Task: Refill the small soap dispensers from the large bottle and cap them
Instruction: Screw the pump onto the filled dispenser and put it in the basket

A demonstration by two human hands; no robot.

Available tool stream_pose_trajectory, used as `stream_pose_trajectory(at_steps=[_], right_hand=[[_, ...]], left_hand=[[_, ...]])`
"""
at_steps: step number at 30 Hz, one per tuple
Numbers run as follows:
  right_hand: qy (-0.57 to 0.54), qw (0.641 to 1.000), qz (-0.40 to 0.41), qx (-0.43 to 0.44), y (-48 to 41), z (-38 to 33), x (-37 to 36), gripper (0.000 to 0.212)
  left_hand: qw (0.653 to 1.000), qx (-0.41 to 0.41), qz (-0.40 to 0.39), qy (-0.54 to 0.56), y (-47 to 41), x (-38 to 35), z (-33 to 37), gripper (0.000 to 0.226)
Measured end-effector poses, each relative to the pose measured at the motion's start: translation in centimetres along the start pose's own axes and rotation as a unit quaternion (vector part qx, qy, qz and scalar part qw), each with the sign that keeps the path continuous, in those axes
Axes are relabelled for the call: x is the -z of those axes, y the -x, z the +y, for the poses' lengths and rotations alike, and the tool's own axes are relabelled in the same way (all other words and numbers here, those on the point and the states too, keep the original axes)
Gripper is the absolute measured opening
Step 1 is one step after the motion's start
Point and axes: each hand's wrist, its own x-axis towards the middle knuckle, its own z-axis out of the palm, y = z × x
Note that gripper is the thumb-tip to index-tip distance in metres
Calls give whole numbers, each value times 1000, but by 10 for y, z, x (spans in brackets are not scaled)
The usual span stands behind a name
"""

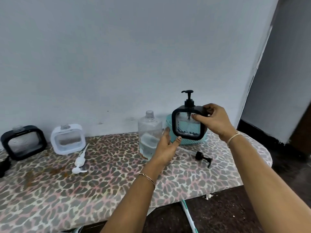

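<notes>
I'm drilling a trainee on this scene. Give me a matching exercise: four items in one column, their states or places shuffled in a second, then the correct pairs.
Items:
1. Black-framed dispenser with pump
2. White-framed dispenser
3. Large clear bottle
4. White pump

States:
A. Lying loose on the leopard-print surface
B. Held up by both hands, left hand below, right hand at the top
C. Standing uncapped, partly filled with clear liquid
D. Standing by the wall, neck open, no pump

Pairs: 1-B, 2-D, 3-C, 4-A
</notes>
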Motion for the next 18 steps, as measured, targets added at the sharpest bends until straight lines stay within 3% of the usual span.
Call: stream_pose_trajectory(at_steps=[10, 18], right_hand=[[89, 988, 125, -27, -53, 7, -38, 51], [166, 979, 78, -83, -75, 30, -75, 57]], left_hand=[[993, 75, -30, -89, -53, -12, -23, 87], [995, 74, 23, -56, -78, -15, -34, 72]])
